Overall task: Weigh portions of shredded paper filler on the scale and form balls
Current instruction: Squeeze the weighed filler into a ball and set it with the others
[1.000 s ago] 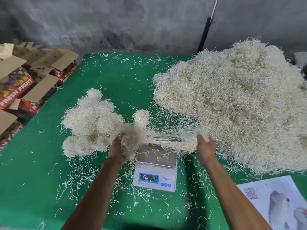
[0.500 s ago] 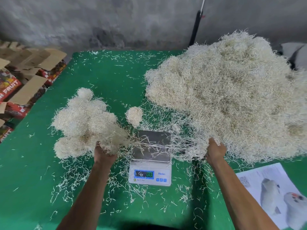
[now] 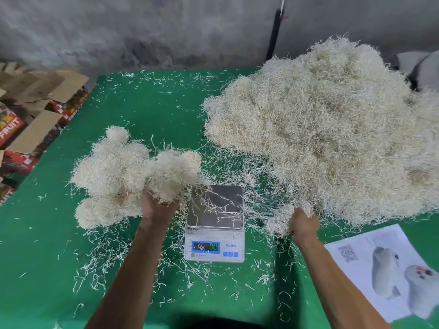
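Observation:
A white digital scale [image 3: 215, 244] with a steel pan [image 3: 217, 206] sits at the table's centre; only a few loose strands lie on the pan. My left hand [image 3: 159, 205] grips a loose clump of shredded paper [image 3: 172, 173], held up just left of the scale. My right hand [image 3: 304, 222] grips a tuft of filler [image 3: 278, 222] at the near edge of the big pile of shredded paper [image 3: 327, 136] on the right. Several formed paper balls [image 3: 109, 172] lie heaped on the left.
The green table [image 3: 142, 110] is littered with stray strands. A printed sheet with bird pictures [image 3: 389, 269] lies at the front right. Open cardboard fruit boxes [image 3: 31, 115] stand off the table's left side. A grey wall and a black pole [image 3: 273, 36] are behind.
The stretched portion has been pulled apart off the scale. My left hand has raised its clump beside the balls; my right hand has moved right to the pile's edge and taken hold of filler there.

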Available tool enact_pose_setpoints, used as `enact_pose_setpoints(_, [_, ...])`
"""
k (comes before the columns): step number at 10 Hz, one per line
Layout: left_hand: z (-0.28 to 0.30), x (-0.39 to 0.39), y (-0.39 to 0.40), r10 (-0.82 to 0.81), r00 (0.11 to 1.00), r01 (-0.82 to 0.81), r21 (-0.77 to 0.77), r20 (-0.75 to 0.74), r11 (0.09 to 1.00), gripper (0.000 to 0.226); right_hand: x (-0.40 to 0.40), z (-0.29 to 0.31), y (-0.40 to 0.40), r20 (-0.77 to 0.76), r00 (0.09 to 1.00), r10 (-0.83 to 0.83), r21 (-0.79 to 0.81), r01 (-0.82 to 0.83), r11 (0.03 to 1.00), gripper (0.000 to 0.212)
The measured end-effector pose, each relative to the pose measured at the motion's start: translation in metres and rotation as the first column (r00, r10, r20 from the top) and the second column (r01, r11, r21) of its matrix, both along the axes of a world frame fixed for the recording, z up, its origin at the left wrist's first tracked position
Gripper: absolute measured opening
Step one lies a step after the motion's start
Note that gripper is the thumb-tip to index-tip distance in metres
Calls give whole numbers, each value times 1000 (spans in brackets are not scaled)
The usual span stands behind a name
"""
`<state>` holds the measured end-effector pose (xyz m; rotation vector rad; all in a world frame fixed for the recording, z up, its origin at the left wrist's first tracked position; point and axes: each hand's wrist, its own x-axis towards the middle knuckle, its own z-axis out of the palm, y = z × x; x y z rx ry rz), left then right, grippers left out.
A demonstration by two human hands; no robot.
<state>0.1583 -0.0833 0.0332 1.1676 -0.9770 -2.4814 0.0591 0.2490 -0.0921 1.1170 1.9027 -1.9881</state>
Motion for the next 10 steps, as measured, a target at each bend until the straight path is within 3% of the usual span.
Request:
enact_pose_setpoints(1, [-6,-8,14,-132,991,132,29,-16,991,54,9,-5,-9,17,999,-50,-93,51,994,81])
enact_pose_setpoints(2, [-25,-2,36,-155,983,168,-140,97,976,29,16,-10,-20,20,1000,-22,-95,24,995,83])
enact_pose_setpoints(3, [-35,-8,55,-312,938,328,-103,150,939,59,24,-15,-26,30,996,88,5,-88,996,86])
enact_pose_setpoints(4, [-52,-12,59,-277,853,470,-419,442,777,90,30,-20,-26,27,990,140,13,-141,990,85])
enact_pose_setpoints(5, [-54,-5,55,-231,806,578,-640,545,506,101,35,-25,-24,-5,986,169,9,-168,986,85])
enact_pose_setpoints(6, [-58,6,42,-95,850,508,-759,518,408,99,41,-25,-30,1,986,164,19,-164,986,84])
enact_pose_setpoints(7, [-62,15,33,-31,836,516,-766,548,382,102,44,-31,-33,-39,978,206,17,-205,979,81])
enact_pose_setpoints(8, [-68,24,30,-44,812,558,-750,583,354,96,54,-28,-41,-146,887,439,266,-392,880,60])
enact_pose_setpoints(9, [-73,26,31,-132,852,499,-707,507,501,73,63,-24,-44,-99,618,780,663,-543,515,69])
enact_pose_setpoints(10, [-76,22,37,-180,891,440,-689,418,577,52,67,-28,-49,201,324,925,801,-598,36,92])
